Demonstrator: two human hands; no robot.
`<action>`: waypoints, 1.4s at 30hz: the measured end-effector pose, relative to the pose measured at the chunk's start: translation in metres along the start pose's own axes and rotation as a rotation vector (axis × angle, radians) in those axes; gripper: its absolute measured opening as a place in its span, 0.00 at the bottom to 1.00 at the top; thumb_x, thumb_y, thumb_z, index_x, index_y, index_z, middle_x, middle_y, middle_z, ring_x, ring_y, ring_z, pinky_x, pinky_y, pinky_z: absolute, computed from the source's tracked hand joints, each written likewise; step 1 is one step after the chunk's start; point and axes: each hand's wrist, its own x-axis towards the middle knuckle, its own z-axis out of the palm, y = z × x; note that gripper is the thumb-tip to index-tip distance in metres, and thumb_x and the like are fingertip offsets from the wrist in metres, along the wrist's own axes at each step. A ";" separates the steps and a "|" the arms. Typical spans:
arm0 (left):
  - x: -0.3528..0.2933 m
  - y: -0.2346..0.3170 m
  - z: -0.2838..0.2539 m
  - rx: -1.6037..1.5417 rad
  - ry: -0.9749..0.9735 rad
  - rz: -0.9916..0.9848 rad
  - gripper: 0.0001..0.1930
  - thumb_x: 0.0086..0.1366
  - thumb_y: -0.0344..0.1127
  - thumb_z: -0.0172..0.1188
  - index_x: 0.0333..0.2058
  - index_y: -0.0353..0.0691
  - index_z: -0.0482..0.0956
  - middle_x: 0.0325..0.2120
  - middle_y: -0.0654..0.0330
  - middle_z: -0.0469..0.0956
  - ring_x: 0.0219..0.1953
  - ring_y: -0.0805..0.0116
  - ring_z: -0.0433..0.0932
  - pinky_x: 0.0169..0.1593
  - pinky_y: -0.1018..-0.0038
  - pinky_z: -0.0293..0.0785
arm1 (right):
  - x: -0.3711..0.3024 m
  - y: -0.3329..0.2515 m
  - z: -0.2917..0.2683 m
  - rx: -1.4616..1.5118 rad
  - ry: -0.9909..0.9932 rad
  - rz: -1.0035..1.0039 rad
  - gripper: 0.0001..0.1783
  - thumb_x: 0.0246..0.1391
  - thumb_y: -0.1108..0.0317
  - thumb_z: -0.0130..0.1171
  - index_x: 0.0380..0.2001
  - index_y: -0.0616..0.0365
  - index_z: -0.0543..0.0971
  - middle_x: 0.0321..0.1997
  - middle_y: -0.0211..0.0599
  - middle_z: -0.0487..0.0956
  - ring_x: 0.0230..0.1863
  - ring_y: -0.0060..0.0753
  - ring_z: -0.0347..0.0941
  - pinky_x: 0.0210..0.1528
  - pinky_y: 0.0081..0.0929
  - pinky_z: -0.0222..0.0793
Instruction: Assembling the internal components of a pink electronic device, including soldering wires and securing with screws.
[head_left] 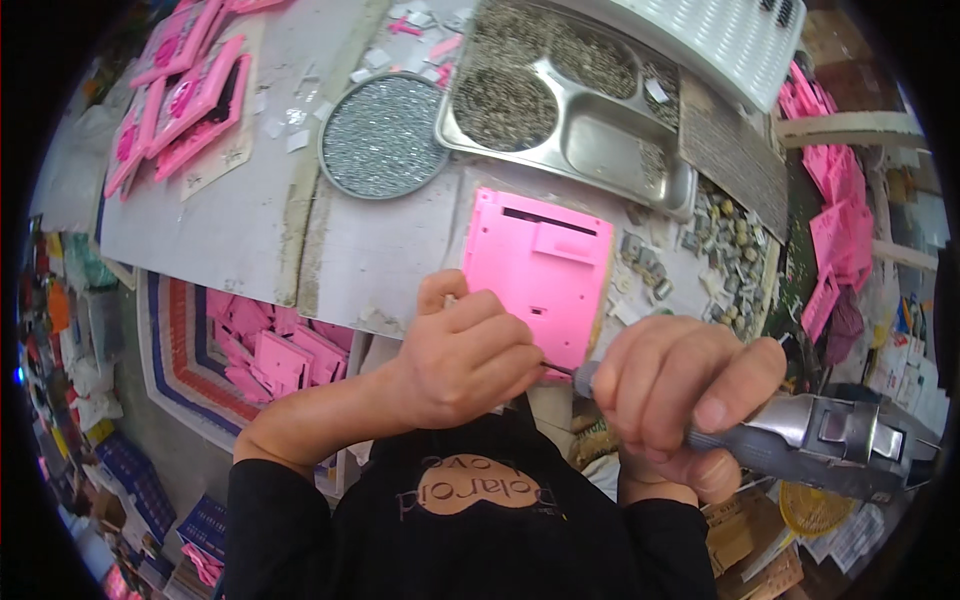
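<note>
A pink plastic panel (530,275) lies on the worktable in front of me, with a long dark slot near its far edge. My left hand (465,355) is closed over the panel's near left part, its fingers curled by the tip of a thin bit. Whatever those fingers pinch is hidden. My right hand (685,390) wraps round a grey electric screwdriver (800,450), held nearly level just right of the panel's near edge. Its bit points left and reaches the left hand's fingertips.
Beyond the panel stand a round dish (385,194) of small silvery screws and a metal compartment tray (605,135) holding brownish small parts. Loose metal parts (725,250) lie to the right. Pink cases (195,105) are stacked far left. A striped bag (185,370) below holds more pink pieces.
</note>
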 end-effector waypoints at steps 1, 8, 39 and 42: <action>0.003 -0.003 -0.004 -0.039 -0.039 -0.011 0.11 0.52 0.37 0.74 0.35 0.48 0.83 0.34 0.68 0.81 0.37 0.66 0.77 0.48 0.61 0.63 | 0.001 0.000 0.001 -0.008 0.022 0.001 0.16 0.59 0.61 0.68 0.43 0.51 0.72 0.18 0.23 0.73 0.15 0.23 0.68 0.21 0.26 0.66; 0.009 -0.128 -0.064 0.624 0.062 -0.488 0.09 0.57 0.39 0.71 0.36 0.47 0.86 0.45 0.65 0.79 0.52 0.59 0.74 0.59 0.53 0.59 | 0.000 0.002 -0.012 -0.108 0.212 0.040 0.23 0.56 0.54 0.73 0.42 0.52 0.71 0.15 0.24 0.69 0.16 0.26 0.66 0.22 0.29 0.63; -0.004 -0.022 0.015 -0.054 -0.162 0.008 0.07 0.57 0.27 0.67 0.26 0.39 0.76 0.46 0.58 0.86 0.55 0.58 0.83 0.63 0.54 0.74 | -0.070 0.017 -0.013 -0.411 -0.132 -0.106 0.12 0.53 0.75 0.66 0.35 0.62 0.71 0.18 0.33 0.75 0.15 0.31 0.71 0.22 0.31 0.73; -0.006 -0.023 0.016 -0.061 -0.147 0.000 0.06 0.58 0.27 0.67 0.26 0.39 0.77 0.46 0.58 0.86 0.55 0.58 0.83 0.62 0.54 0.74 | -0.062 0.013 -0.018 -0.367 -0.186 -0.018 0.12 0.55 0.72 0.67 0.33 0.59 0.71 0.17 0.32 0.74 0.15 0.32 0.71 0.22 0.30 0.73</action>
